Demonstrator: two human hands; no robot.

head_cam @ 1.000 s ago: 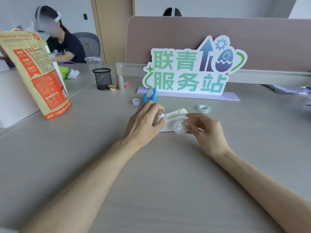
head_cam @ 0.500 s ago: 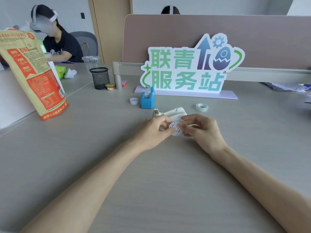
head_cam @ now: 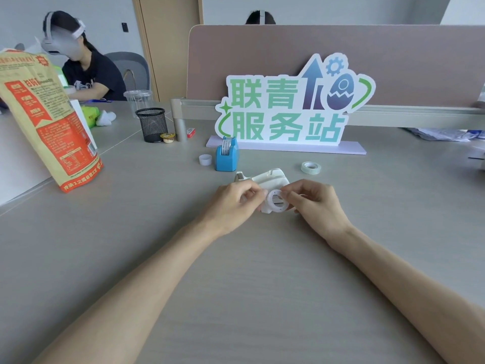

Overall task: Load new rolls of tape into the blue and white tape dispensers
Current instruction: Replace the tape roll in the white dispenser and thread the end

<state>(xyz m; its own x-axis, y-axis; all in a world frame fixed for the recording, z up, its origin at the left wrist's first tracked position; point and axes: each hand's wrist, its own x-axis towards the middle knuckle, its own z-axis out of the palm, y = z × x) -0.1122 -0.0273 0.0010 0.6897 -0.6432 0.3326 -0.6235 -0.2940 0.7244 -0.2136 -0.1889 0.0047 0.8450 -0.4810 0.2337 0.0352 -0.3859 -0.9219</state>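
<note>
White spool ring [head_cam: 277, 202] between both hands

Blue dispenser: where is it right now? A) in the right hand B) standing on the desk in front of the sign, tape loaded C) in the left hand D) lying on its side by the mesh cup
B: the blue dispenser stands upright on the desk in front of the sign with a roll in it; the left hand and right hand hold a white ring at the white dispenser.
</note>
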